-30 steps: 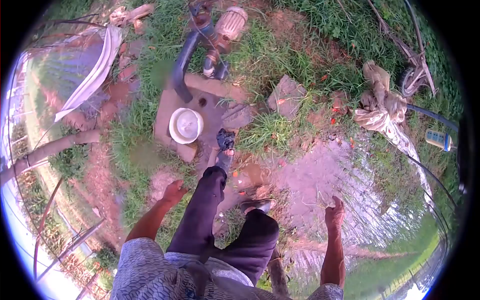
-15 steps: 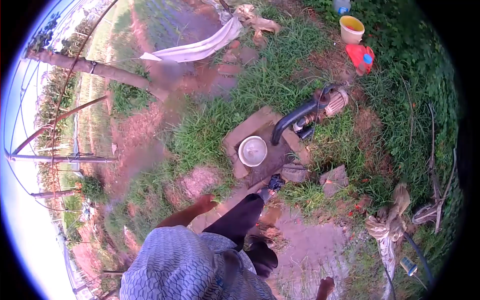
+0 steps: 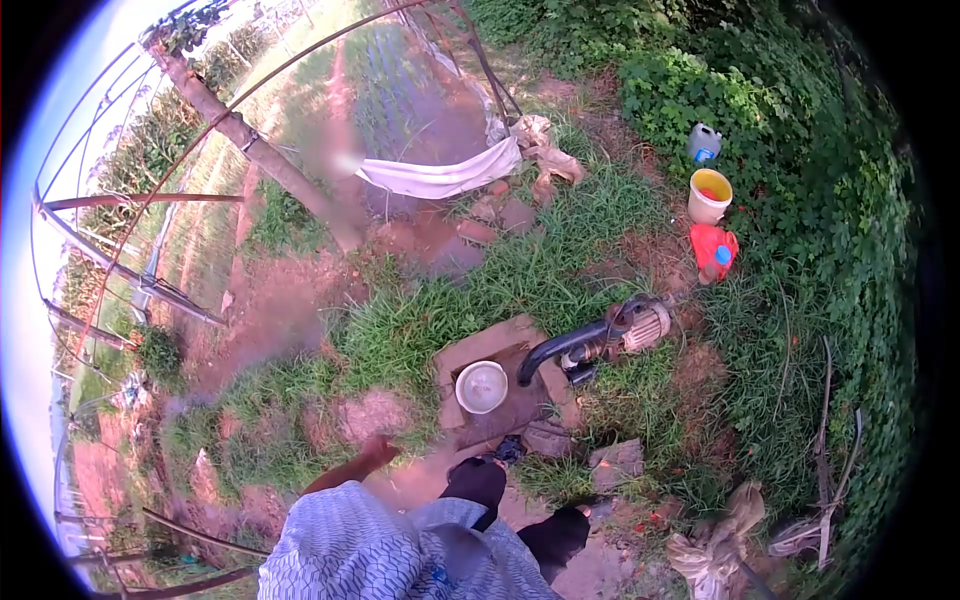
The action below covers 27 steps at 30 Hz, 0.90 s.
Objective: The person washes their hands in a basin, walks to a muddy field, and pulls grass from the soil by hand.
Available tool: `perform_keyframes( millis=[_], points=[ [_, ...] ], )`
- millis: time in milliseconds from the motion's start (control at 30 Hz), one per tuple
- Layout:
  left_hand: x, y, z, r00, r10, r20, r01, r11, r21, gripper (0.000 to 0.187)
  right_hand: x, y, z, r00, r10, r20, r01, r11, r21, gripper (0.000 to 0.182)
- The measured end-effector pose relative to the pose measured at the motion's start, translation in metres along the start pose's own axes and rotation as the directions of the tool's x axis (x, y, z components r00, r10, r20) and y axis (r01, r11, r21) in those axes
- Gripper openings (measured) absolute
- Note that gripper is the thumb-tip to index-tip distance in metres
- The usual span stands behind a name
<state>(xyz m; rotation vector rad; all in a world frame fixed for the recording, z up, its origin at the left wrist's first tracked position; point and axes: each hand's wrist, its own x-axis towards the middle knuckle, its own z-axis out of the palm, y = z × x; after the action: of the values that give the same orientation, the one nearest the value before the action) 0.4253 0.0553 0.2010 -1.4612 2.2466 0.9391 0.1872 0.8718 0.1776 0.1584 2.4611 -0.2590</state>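
Observation:
My left hand (image 3: 379,451) hangs at the end of my bare forearm, left of my dark trousers (image 3: 475,487). Nothing shows in it, and its fingers look loosely apart, though small at this distance. Nearest to it is a patch of bare reddish soil (image 3: 372,416) with grass around it. Farther ahead, a round pale basin (image 3: 482,387) sits inside a low brick-edged pit (image 3: 480,345). The curved black pipe (image 3: 560,345) of a motor pump (image 3: 645,328) reaches down beside that basin. My right hand is out of view.
A yellow-lined bucket (image 3: 709,197), a grey jerrycan (image 3: 705,143) and a red bag (image 3: 712,250) stand along the greenery at the right. Stone slabs (image 3: 616,464) and crumpled sacking (image 3: 715,540) lie near my feet. A wooden post (image 3: 250,145) leans at the left.
The view has tilted upward, so more of the ground ahead shows. My right hand has left the frame. One of my legs has come forward on the right, and my left hand remains empty.

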Motion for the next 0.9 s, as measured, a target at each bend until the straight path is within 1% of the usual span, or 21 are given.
perform_keyframes(
  millis=[33,100,133,167,200,233,267,300,400,433,467,500,533,567,600,633,667,700,767,800,900],
  points=[
    [-0.018,0.002,0.017,0.999,-0.04,0.01,0.04,0.999,0.004,0.033,0.014,0.002,-0.004,0.997,-0.051,-0.055,0.054,0.997,0.058,0.039],
    [-0.04,0.029,0.046,0.998,-0.026,-0.052,0.026,1.0,-0.007,0.027,0.049,0.008,-0.017,0.961,-0.176,-0.212,0.215,0.96,0.178,0.037],
    [-0.051,0.037,0.066,0.995,-0.094,-0.044,0.094,0.996,0.001,0.027,0.061,0.019,-0.028,0.939,-0.203,-0.277,0.266,0.94,0.212,0.037],
    [-0.071,0.064,0.071,0.988,-0.147,0.047,0.144,0.988,0.063,0.033,0.063,0.037,-0.04,0.939,-0.158,-0.304,0.232,0.947,0.223,0.036],
    [-0.068,0.044,0.111,0.98,-0.198,0.034,0.195,0.977,0.083,0.05,0.055,0.026,-0.069,0.957,-0.043,-0.285,0.099,0.978,0.184,0.03],
    [-0.081,0.059,0.128,0.953,-0.264,0.147,0.266,0.964,0.009,0.064,0.046,0.014,-0.099,0.962,0.073,-0.262,-0.036,0.989,0.141,0.025],
    [-0.091,0.073,0.142,0.954,-0.225,0.197,0.236,0.971,-0.03,0.065,0.035,-0.017,-0.139,0.973,0.052,-0.224,-0.009,0.981,0.192,0.029],
    [-0.101,0.085,0.158,0.972,-0.174,0.159,0.181,0.983,-0.033,0.065,0.031,-0.023,-0.163,0.982,0.021,-0.188,0.027,0.969,0.246,0.033],
    [-0.134,0.165,0.155,0.952,-0.192,0.238,0.188,0.981,0.036,0.068,0.067,0.035,-0.149,0.894,-0.168,-0.415,0.271,0.941,0.204,0.038],
    [-0.141,0.179,0.158,0.953,-0.184,0.24,0.172,0.983,0.068,0.068,0.071,0.049,-0.152,0.944,-0.054,-0.327,0.136,0.963,0.233,0.04],
    [-0.148,0.195,0.162,0.961,-0.2,0.19,0.202,0.979,0.009,0.063,0.067,0.034,-0.166,0.968,0.091,-0.234,-0.028,0.966,0.258,0.042],
    [-0.143,0.191,0.171,0.978,-0.153,0.141,0.147,0.988,0.054,0.059,0.078,0.056,-0.16,0.982,0.096,-0.163,-0.041,0.948,0.314,0.047],
    [-0.148,0.214,0.167,0.979,-0.129,0.157,0.121,0.991,0.06,0.057,0.08,0.077,-0.146,0.959,-0.024,-0.284,0.164,0.861,0.481,0.046],
    [-0.153,0.242,0.16,0.978,-0.107,0.177,0.095,0.993,0.071,0.055,0.076,0.073,-0.151,0.955,-0.035,-0.295,0.173,0.872,0.458,0.049],
    [-0.143,0.232,0.171,0.99,0.018,0.139,-0.034,0.993,0.111,0.044,0.057,0.031,-0.196,0.982,0.167,-0.091,-0.101,0.864,0.492,0.05],
    [-0.127,0.22,0.182,0.984,0.151,0.095,-0.162,0.978,0.131,0.036,0.067,0.064,-0.171,0.987,0.157,-0.039,-0.116,0.856,0.503,0.051],
    [-0.122,0.235,0.179,0.962,0.144,0.231,-0.163,0.985,0.063,0.036,0.066,0.078,-0.156,0.979,0.204,0.009,-0.173,0.804,0.569,0.049],
    [-0.117,0.255,0.183,0.946,0.174,0.273,-0.202,0.976,0.076,0.038,0.066,0.089,-0.15,0.971,0.232,0.051,-0.211,0.744,0.634,0.047],
    [-0.107,0.287,0.184,0.91,0.228,0.346,-0.278,0.956,0.099,0.043,0.055,0.092,-0.143,0.972,0.234,0.015,-0.161,0.619,0.769,0.043],
    [-0.098,0.299,0.192,0.928,0.194,0.319,-0.247,0.96,0.133,0.037,0.045,0.089,-0.14,0.971,0.24,-0.011,-0.127,0.548,0.827,0.042],
    [-0.085,0.367,0.19,0.869,0.181,0.461,-0.233,0.971,0.059,0.025,0.019,0.084,-0.153,0.957,0.288,0.039,-0.226,0.65,0.726,0.034]
  ],
)
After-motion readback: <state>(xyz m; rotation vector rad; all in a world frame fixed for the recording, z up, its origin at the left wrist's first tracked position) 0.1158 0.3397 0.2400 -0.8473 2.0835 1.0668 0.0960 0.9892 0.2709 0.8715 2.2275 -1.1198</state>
